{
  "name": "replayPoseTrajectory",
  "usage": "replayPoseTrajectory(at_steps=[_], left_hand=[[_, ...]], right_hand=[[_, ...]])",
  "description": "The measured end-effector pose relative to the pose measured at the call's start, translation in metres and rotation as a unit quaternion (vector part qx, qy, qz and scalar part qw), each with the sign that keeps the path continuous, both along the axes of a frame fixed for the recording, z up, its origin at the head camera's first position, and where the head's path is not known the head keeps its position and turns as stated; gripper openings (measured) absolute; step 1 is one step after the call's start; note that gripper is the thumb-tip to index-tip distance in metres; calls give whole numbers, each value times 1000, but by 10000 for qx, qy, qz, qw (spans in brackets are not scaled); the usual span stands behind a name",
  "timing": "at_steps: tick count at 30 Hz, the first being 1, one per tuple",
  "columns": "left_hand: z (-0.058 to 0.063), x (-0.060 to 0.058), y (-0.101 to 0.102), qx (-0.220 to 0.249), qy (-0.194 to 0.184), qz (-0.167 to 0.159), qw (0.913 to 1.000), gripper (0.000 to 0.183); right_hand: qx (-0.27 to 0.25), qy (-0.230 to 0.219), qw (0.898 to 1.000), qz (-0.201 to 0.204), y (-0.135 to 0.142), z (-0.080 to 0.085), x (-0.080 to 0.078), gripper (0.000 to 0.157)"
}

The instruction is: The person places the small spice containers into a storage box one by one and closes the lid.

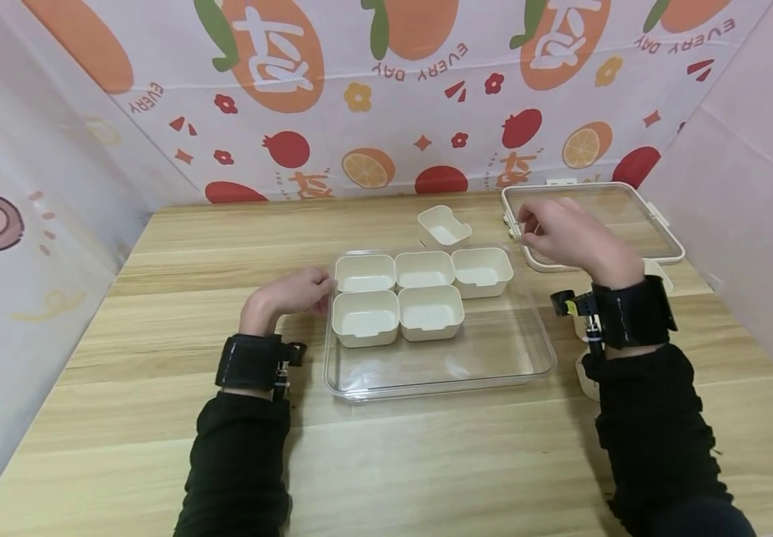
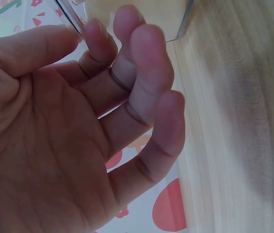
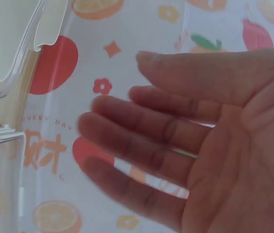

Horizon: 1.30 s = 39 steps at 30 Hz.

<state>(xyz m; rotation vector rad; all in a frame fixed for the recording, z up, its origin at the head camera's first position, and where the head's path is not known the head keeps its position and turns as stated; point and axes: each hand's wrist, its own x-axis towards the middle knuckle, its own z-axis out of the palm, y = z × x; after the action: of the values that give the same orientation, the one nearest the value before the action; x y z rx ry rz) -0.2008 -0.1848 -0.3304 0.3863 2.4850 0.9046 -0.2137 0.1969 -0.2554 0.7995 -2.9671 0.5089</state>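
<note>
A clear plastic box (image 1: 494,358) lies on the table, with several small cream bins (image 1: 432,313) inside it in two rows toward its back and left. My left hand (image 1: 295,291) is at the box's left side. In the left wrist view, the thumb (image 2: 54,43) and forefinger (image 2: 100,41) pinch the box's rim, while the other fingers are bent. Over the near left corner of the clear lid (image 1: 601,220), my right hand (image 1: 571,231) hovers with nothing in it. Its fingers (image 3: 132,131) are relaxed and slightly bent in the right wrist view.
Behind the box stands another cream bin (image 1: 445,226), tilted in view, with a notch in its side. More cream bins (image 1: 588,384) are on the right, partly hidden by the right wrist strap and sleeve. A fruit-print cloth (image 1: 413,97) hangs along the table's back edge.
</note>
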Motion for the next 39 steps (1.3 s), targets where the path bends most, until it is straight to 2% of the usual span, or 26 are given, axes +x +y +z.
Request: replayPoseTrajectory(at_steps=[5, 11, 20, 25, 29, 33, 39], left_hand=[[0, 0, -1, 30, -25, 15, 10000, 29], [-1, -1, -1, 73, -33, 16, 10000, 29], [0, 0, 3, 31, -83, 63, 9999, 27], [0, 1, 3, -5, -97, 102, 9999, 27], [1, 1, 2, -28, -110, 112, 9999, 27], [1, 1, 3, 16, -94, 73, 9999, 27], [1, 3, 1, -18, -131, 48, 9999, 30]], right_hand=[[288, 484, 9973, 481, -14, 9, -12, 22], [710, 871, 9912, 707, -25, 16, -24, 32], [1070, 960, 9839, 1065, -31, 10, -54, 54], [1682, 788, 9751, 1212, -36, -6, -73, 56], [2161, 543, 9674, 1206, -42, -19, -80, 56], [2267, 427, 9665, 1126, -51, -25, -82, 55], [2371, 47, 9646, 1153, -64, -33, -88, 66]])
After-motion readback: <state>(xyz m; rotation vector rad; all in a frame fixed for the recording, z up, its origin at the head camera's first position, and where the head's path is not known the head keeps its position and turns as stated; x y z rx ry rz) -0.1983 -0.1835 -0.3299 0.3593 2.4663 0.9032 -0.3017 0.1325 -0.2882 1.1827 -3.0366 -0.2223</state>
